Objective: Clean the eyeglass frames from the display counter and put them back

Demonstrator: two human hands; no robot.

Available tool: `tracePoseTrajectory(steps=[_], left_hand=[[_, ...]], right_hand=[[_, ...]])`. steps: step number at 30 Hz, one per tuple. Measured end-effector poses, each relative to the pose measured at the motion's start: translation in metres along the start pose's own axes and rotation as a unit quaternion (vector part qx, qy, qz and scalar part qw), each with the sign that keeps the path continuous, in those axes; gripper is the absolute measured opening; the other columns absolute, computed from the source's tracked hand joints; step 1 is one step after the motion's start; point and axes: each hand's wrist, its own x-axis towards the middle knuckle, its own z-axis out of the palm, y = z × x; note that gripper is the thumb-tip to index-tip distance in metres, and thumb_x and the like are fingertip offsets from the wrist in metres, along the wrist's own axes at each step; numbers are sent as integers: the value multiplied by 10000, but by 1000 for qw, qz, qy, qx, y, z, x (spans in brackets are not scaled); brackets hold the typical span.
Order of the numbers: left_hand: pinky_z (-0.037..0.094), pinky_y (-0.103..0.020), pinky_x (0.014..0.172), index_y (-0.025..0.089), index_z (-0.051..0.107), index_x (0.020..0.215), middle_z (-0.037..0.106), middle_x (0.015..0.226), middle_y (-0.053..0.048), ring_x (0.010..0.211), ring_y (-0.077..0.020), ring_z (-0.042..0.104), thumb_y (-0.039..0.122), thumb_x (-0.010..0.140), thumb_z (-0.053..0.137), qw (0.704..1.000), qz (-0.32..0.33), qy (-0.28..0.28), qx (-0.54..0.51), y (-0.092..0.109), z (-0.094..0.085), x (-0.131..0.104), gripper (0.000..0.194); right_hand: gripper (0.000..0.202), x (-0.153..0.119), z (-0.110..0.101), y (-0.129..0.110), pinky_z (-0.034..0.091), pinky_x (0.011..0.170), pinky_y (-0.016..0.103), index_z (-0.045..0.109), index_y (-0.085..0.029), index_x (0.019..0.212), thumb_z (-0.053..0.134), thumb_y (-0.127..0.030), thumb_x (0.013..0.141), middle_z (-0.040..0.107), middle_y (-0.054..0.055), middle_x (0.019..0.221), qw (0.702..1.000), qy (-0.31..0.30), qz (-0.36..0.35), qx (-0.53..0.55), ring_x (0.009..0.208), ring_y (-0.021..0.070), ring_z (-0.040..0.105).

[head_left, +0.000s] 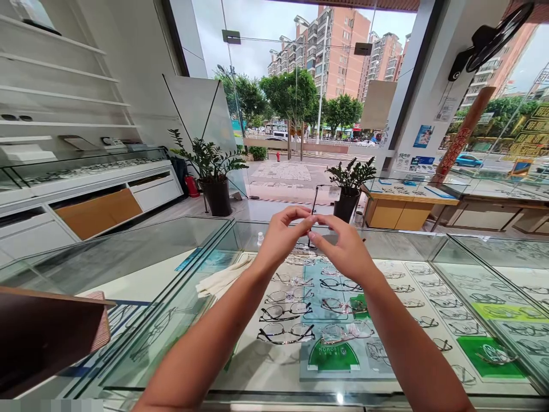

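My left hand [285,232] and my right hand [343,243] meet above the glass display case, fingertips pinched close together. Between them is a thin black piece [315,197] that sticks up and bends at the top; it looks like part of a pair of eyeglasses seen edge-on, mostly hidden by the fingers. Below my forearms, rows of eyeglasses lie in the case, among them a black-rimmed pair [285,333] and a pale pink pair [346,332]. A green fan-shaped card [333,356] lies near the front.
Left of my arms lies a cream cloth [223,277], with a small white bottle [260,238] behind it. A dark brown box-like object [47,337] juts in at lower left. Beyond the glass counter [394,243] stand potted plants [217,194] and a glass front onto the street.
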Motion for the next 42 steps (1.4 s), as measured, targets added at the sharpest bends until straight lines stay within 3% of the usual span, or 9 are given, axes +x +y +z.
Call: tracePoseTrajectory(steps=[6, 11, 14, 17, 21, 26, 31, 37, 42], left_hand=[[581, -322, 774, 203, 795, 786, 716, 1229, -89, 915, -182, 680, 468, 717, 904, 999, -33, -23, -30, -1, 6, -7, 295], [562, -402, 984, 254, 836, 896, 750, 1212, -91, 1163, -259, 686, 444, 904, 758, 992, 92, -3, 83, 12, 5, -13, 206], [490, -415, 1120, 259, 805, 1011, 745, 1234, -81, 1241, -256, 657, 391, 972, 678, 969, 169, 81, 164, 11, -8, -10, 187], [419, -405, 1187, 242, 727, 1102, 708, 1254, -81, 1272, -249, 625, 312, 999, 598, 925, 196, 212, 246, -18, -36, -6, 179], [376, -411, 1206, 232, 580, 1293, 611, 1389, -114, 1369, -285, 547, 288, 891, 702, 896, 71, 297, 323, -84, -82, -5, 424], [419, -397, 1122, 220, 452, 1374, 618, 1409, -145, 1342, -287, 577, 306, 820, 766, 899, -124, 252, 335, -146, -111, -3, 643], [470, -436, 958, 216, 572, 1019, 709, 1013, -100, 1066, -335, 666, 242, 737, 782, 905, -193, 197, 323, -171, -118, -2, 353], [506, -366, 821, 238, 546, 920, 618, 901, -45, 937, -251, 610, 365, 799, 721, 941, -155, 177, 243, -159, -111, -1, 248], [377, -238, 503, 237, 498, 806, 486, 705, 6, 626, -149, 493, 838, 847, 485, 978, -142, 109, 107, -121, -92, -1, 602]], right_hand=[[250, 3, 3, 7, 528, 1044, 477, 766, -250, 1167, 666, -359, 965, 797, 72, 1257, 999, -3, 6, 54, 1167, 283, 715], [269, 3, -1, 6, 536, 1016, 446, 783, -238, 1134, 662, -416, 974, 809, 75, 1199, 995, 29, 12, 90, 1122, 266, 725], [264, 4, -5, 7, 539, 1005, 440, 790, -232, 1083, 662, -435, 973, 816, 82, 1169, 994, 51, 21, 96, 1075, 262, 732], [270, 4, -12, 9, 536, 984, 441, 781, -226, 979, 647, -460, 979, 820, 90, 1128, 993, 66, 22, 95, 1032, 263, 726], [290, 4, -19, 8, 516, 970, 441, 770, -227, 936, 619, -468, 994, 818, 87, 1097, 993, 72, 23, 93, 1015, 260, 712], [290, 2, -23, 6, 500, 970, 436, 779, -219, 948, 622, -459, 992, 814, 83, 1100, 992, 83, 27, 90, 1009, 257, 703], [305, 2, -22, 4, 497, 958, 434, 788, -221, 947, 606, -461, 1001, 808, 76, 1048, 994, 76, 28, 75, 988, 256, 699], [311, 4, -13, 9, 491, 949, 418, 794, -225, 966, 587, -454, 1007, 793, 69, 1037, 995, 47, 36, 79, 983, 245, 682], [321, 9, -1, 19, 485, 927, 408, 788, -227, 954, 588, -474, 1001, 790, 56, 1012, 995, 16, 52, 86, 968, 240, 674]])
